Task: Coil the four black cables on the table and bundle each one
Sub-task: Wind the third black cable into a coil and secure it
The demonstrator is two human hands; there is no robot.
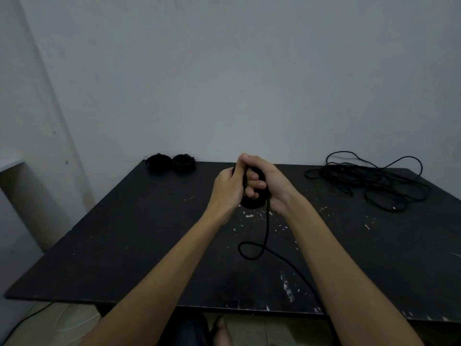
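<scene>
Cables: four, thin black cord | two round wound bundles side by side at desk far-left edge | one loose tangle far right | one partly wound coil clutched above desk centre by left hand and right hand, its tail looping on scuffed, paint-flecked matte top

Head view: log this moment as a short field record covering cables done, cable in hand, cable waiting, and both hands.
finished bundles: two coiled bundles side by side at the table's far left edge
cable in hand: black coil held above the table, its loose tail hanging down to the tabletop and running off the near edge
left hand: grip closed on the coil
right hand: grip closed on the coil
waiting: loose tangled cable at far right
</scene>
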